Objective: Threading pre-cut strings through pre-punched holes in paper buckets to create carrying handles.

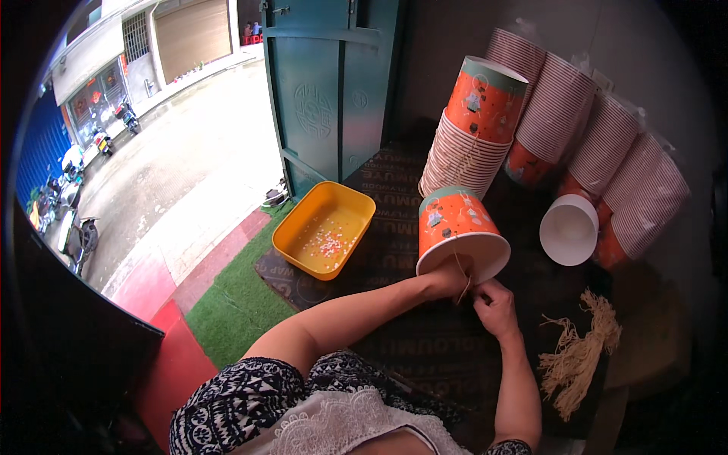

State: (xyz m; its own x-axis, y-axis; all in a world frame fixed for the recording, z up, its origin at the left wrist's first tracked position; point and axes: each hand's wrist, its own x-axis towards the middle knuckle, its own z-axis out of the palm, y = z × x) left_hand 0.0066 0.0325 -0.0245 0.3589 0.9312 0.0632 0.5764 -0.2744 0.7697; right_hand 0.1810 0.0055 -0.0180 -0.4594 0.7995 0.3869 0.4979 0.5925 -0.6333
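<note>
An orange paper bucket [461, 216] with a green band and small printed figures lies tilted, its mouth toward me. My left hand [447, 280] reaches into that mouth, and its fingers are hidden inside. A thin tan string [462, 279] hangs at the bucket's rim beside both hands. Just right of the rim, my right hand [496, 308] is closed, with its fingertips pinched at the string's end. Behind the bucket rises a leaning stack of nested paper buckets [464, 161], topped by another orange bucket [485, 102] with string running down from it.
A yellow plastic basin [284, 246] holding small white and red bits stands on the dark board table [394, 182]. At right lie a bundle of tan strings [580, 349] and a white-mouthed bucket [569, 230]. Wrapped bucket stacks [552, 106] line the wall near a green door [315, 106].
</note>
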